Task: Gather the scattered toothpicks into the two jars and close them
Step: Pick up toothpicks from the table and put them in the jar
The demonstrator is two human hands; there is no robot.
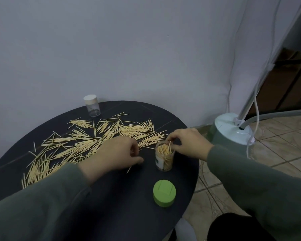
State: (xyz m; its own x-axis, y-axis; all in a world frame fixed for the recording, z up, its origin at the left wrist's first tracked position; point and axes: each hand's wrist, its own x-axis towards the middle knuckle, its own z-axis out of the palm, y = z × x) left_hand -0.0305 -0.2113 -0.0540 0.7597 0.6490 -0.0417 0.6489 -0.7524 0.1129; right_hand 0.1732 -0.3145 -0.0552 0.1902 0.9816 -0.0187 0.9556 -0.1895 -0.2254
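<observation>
Dark and round, the surface [111,214] carries scattered toothpicks [87,143] across its far left, just beyond the left hand [118,153], whose curled fingers pinch a toothpick [129,169]. Right of it, the right hand [186,141] pinches toothpicks into the open jar [164,158]. A green lid [164,193] lies nearer; a capped jar [92,106] stands far left.

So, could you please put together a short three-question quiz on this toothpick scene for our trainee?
1. True or false: the green lid sits on the open jar.
2. Which of the hands is at the open jar's mouth: A) left hand B) right hand?
3. Fill in: the far jar, by the wall, wears a ___ lid.

Key: 1 false, the lid lies on the table; 2 B; 3 white. Most toothpicks lie scattered.
</observation>
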